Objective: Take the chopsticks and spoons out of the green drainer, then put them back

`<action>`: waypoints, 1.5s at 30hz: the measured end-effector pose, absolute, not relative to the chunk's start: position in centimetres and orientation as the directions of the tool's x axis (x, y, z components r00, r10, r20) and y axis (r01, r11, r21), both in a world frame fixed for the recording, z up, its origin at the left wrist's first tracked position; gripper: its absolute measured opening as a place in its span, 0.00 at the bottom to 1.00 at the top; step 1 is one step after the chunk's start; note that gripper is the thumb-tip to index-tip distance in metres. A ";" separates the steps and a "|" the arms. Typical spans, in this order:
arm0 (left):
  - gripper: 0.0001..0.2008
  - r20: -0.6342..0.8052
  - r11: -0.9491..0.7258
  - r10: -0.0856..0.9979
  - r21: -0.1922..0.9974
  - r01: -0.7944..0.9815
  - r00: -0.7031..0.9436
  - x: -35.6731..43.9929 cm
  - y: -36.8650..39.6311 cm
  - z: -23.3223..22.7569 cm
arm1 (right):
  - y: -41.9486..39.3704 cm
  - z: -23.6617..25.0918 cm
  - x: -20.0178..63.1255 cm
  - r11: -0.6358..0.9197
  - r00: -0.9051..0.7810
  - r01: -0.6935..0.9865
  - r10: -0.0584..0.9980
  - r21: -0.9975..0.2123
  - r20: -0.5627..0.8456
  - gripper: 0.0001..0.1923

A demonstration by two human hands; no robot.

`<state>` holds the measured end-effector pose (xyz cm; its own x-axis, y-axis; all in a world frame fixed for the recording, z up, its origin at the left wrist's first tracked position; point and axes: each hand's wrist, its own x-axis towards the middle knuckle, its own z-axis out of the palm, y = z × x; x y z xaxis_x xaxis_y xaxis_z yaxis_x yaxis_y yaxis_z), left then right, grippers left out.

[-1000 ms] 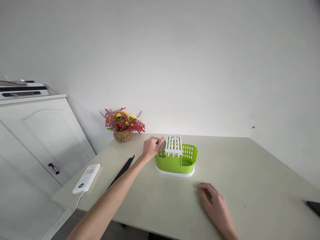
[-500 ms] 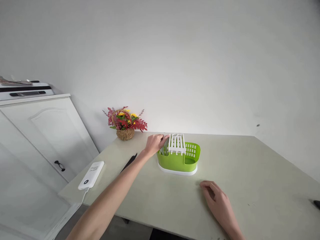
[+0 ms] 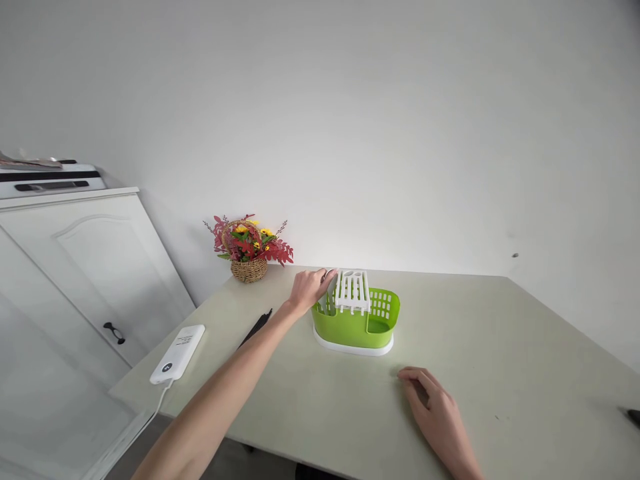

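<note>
A green caddy (image 3: 350, 330) with perforated sides and a white base stands on the table. A white slatted rack (image 3: 353, 292) sits over its middle. My left hand (image 3: 307, 288) reaches to the caddy's left end, its fingers closed around the top of a pale utensil (image 3: 331, 287) whose kind I cannot make out. Below the fingers, other pale utensil parts (image 3: 323, 305) show in the left compartment. The caddy's right compartment lies open at the top. My right hand (image 3: 434, 407) rests on the table in front and to the right, fingers curled together, with nothing visible in it.
Black sticks (image 3: 257, 327) lie beside my left forearm. A white power bank (image 3: 177, 355) with a cable lies at the table's left edge. Behind are a wicker basket of flowers (image 3: 249, 270) and the wall. A white cabinet (image 3: 100, 267) stands at left; a dark object (image 3: 634, 417) sits far right.
The view has shifted slightly. My left hand stays at the caddy's left end, and my right hand keeps nearly the same place and shape on the table.
</note>
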<state>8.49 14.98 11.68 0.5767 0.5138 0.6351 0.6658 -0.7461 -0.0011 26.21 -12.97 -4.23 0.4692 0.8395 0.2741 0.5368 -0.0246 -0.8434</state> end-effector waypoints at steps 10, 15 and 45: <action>0.30 0.697 -0.730 0.482 -0.014 0.683 0.530 9.5 15.8 13.8 | -12.7 -4.2 26.2 -0.030 0.485 0.544 0.827 -0.839 0.285 0.15; 0.31 0.710 -0.770 0.463 0.025 0.638 0.531 10.0 16.0 15.2 | -12.8 -4.2 26.3 -0.038 0.480 0.551 0.832 -0.834 0.279 0.15; 0.28 0.650 -0.804 0.514 0.138 0.579 0.559 7.2 13.5 11.5 | -13.0 -4.0 26.1 -0.041 0.476 0.534 0.840 -0.845 0.260 0.16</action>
<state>7.23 13.55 11.49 0.5590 0.5142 0.6504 0.5791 -0.8036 0.1376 26.09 -13.04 -4.03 0.4764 0.8400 0.2598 0.5335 -0.0413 -0.8448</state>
